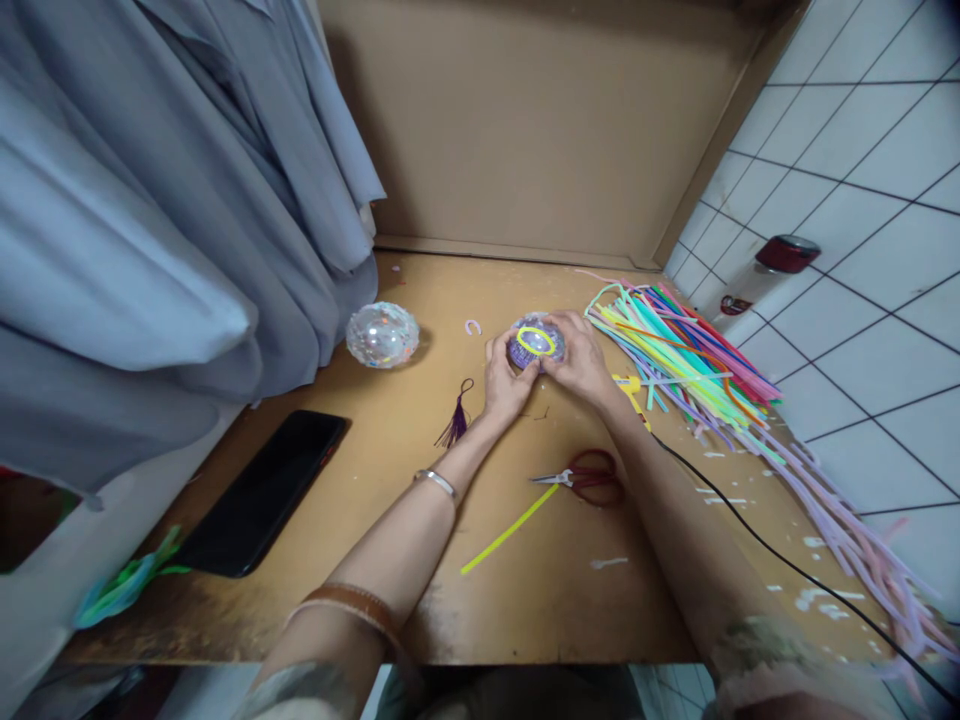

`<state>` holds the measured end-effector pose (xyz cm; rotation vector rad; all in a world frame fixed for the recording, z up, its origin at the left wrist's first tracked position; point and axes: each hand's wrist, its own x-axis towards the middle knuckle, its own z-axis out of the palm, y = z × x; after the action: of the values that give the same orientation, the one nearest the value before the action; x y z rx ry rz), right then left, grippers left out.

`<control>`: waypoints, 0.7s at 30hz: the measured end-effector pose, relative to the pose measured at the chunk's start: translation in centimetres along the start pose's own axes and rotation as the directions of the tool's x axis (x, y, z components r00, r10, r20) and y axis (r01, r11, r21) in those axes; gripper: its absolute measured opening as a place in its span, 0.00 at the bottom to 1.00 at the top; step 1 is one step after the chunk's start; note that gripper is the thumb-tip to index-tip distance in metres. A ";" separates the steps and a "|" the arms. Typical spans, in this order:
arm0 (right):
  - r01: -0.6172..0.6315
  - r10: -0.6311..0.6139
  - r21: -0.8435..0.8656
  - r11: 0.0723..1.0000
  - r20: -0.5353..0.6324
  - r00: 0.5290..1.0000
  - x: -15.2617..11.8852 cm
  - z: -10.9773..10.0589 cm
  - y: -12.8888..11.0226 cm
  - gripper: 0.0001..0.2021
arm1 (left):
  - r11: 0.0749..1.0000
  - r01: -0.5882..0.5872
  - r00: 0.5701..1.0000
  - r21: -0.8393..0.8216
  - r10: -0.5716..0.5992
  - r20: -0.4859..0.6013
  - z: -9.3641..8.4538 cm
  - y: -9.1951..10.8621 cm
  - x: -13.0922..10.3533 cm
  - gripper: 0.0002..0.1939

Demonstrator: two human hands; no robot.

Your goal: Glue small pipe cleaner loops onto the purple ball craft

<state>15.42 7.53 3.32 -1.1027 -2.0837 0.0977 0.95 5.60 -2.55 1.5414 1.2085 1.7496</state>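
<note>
Between my two hands, on or just above the table, sits a small purple ball-shaped ornament (537,340) with a yellow pipe-cleaner ring on its top. My left hand (508,378) is closed round its left side, thumb pressed to the near edge. On the opposite side my right hand (579,356) grips it too, the thumbs almost meeting. Closer to me lie red-handled scissors (591,478), with a yellow pipe cleaner (510,530) touching the blades. A dark purple tassel (454,420) rests left of my left wrist.
A clear ball with coloured flecks (382,335) stands at left, above a black phone (262,495). Many coloured pipe cleaners (675,345) pile up at right. A yellow glue gun (632,385) with a black cord (780,568) lies by my right forearm. Grey cloth (150,200) hangs at left.
</note>
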 end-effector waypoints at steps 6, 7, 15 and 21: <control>-0.006 0.006 0.012 1.000 -0.005 1.000 0.0 -0.1 0.4 0.23 | 1.000 0.013 1.000 0.003 -0.013 0.003 0.0 0.1 0.0 0.27; -0.006 0.006 0.017 1.000 0.000 1.000 0.0 -0.2 0.4 0.23 | 1.000 0.015 1.000 0.005 -0.015 0.001 0.0 0.2 0.0 0.27; -0.004 0.001 0.101 0.995 0.029 1.000 0.1 -0.7 0.2 0.27 | 0.999 0.043 0.999 -0.001 -0.043 0.005 -0.1 0.0 0.0 0.26; -0.044 0.047 0.143 0.989 -0.016 0.999 0.2 -0.6 0.3 0.27 | 0.998 0.053 0.999 0.021 -0.053 -0.006 -0.4 0.5 -0.1 0.25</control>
<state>15.95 7.71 3.73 -1.0601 -2.0012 0.2538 0.69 5.20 -2.12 1.5039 1.2626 1.7129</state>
